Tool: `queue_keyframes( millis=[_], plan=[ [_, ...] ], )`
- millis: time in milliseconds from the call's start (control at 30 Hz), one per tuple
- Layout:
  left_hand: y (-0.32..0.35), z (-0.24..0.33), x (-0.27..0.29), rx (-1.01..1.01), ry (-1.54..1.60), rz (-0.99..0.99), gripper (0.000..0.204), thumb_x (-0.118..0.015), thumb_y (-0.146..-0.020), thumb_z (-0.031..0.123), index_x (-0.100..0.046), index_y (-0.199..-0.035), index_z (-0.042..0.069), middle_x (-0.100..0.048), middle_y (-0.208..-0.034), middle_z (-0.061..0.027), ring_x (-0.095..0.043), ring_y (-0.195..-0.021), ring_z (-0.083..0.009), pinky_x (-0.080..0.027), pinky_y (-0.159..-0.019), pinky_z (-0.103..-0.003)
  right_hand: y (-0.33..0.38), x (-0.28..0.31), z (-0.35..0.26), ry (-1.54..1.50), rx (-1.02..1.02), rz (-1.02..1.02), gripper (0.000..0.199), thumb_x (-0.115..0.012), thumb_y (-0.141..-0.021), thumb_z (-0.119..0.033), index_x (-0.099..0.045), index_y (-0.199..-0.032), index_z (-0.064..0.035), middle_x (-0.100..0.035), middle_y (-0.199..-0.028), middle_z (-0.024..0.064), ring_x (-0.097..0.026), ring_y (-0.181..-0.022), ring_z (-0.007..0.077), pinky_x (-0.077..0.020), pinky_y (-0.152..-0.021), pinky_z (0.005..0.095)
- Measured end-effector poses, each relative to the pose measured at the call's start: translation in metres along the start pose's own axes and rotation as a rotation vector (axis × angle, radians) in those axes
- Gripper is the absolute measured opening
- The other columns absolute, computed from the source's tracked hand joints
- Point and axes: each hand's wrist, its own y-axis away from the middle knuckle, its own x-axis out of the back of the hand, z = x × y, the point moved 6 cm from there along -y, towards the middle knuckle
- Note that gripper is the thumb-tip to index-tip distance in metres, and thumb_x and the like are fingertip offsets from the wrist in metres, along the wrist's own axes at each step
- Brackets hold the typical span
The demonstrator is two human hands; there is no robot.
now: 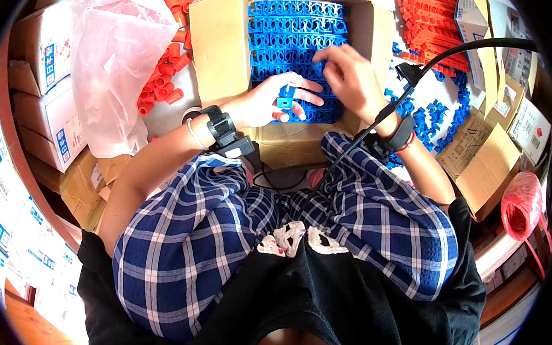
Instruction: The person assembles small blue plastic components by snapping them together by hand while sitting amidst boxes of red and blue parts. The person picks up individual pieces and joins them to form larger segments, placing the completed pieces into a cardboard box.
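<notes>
An open cardboard box (217,49) stands in front of my knees, with rows of blue plastic pipe clips (297,27) packed side by side in it. Over the box's near part, my left hand (274,101) holds a loose blue pipe clip (285,97) at its fingers, which are partly spread. My right hand (354,79) hovers over the right side of the rows, its fingers curled in with the tips close together. Whether those fingertips grip a clip is hidden against the blue behind them.
Loose red pipe fittings (161,93) and a translucent plastic bag (115,55) lie left of the box. To the right are scattered blue clips (428,118), red clip strips (427,23) and a roll of red plastic twine (520,206). A black cable (447,59) crosses my right wrist. Cartons (55,111) line the left.
</notes>
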Motion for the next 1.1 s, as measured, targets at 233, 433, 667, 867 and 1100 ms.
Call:
queue_keyframes(
  millis=[233, 433, 667, 867, 1100],
  plan=[
    [-0.001, 0.002, -0.004, 0.002, -0.029, 0.007, 0.042, -0.041, -0.096, 0.031, -0.053, -0.125, 0.003, -0.064, -0.113, -0.0143, -0.062, -0.064, -0.0142, -0.037, -0.039, -0.018, -0.047, 0.005, 0.045, 0.043, -0.157, 0.194, 0.014, -0.061, -0.08, -0.011, -0.064, -0.093, -0.007, -0.063, -0.076, 0.0127, -0.064, -0.066, 0.0272, -0.0517, -0.063, 0.038],
    [0.001, 0.002, -0.004, -0.004, -0.016, 0.022, 0.041, -0.042, -0.096, 0.029, -0.054, -0.124, 0.003, -0.064, -0.11, -0.0137, -0.062, -0.064, -0.014, -0.034, -0.038, -0.017, -0.06, -0.008, 0.047, 0.219, -0.084, 0.247, 0.015, -0.06, -0.08, -0.01, -0.06, -0.093, -0.0028, -0.064, -0.082, 0.0171, -0.063, -0.073, 0.036, -0.0519, -0.068, 0.0449],
    [0.001, 0.002, -0.004, -0.009, -0.015, 0.026, 0.039, -0.043, -0.095, 0.028, -0.054, -0.123, 0.003, -0.064, -0.108, -0.0133, -0.062, -0.064, -0.014, -0.033, -0.037, -0.017, -0.062, -0.014, 0.055, 0.141, -0.051, 0.201, 0.015, -0.06, -0.079, -0.01, -0.059, -0.09, -0.0003, -0.064, -0.082, 0.0183, -0.063, -0.079, 0.0367, -0.0508, -0.074, 0.0451],
    [0.002, 0.002, -0.005, -0.013, -0.01, 0.021, 0.038, -0.043, -0.095, 0.029, -0.054, -0.122, 0.003, -0.064, -0.107, -0.013, -0.062, -0.064, -0.014, -0.033, -0.037, -0.017, -0.064, -0.017, 0.052, 0.284, 0.054, 0.2, 0.012, -0.059, -0.08, -0.009, -0.062, -0.088, -0.002, -0.062, -0.084, 0.0168, -0.06, -0.084, 0.0345, -0.0497, -0.078, 0.0433],
    [0.001, 0.002, -0.004, -0.017, -0.019, 0.012, 0.039, -0.043, -0.095, 0.029, -0.054, -0.121, 0.002, -0.064, -0.106, -0.0132, -0.062, -0.064, -0.0142, -0.035, -0.037, -0.018, -0.066, -0.015, 0.051, 0.369, 0.125, 0.188, 0.012, -0.063, -0.082, -0.013, -0.066, -0.091, -0.0053, -0.06, -0.084, 0.0131, -0.059, -0.085, 0.0324, -0.0496, -0.079, 0.0417]
  ],
)
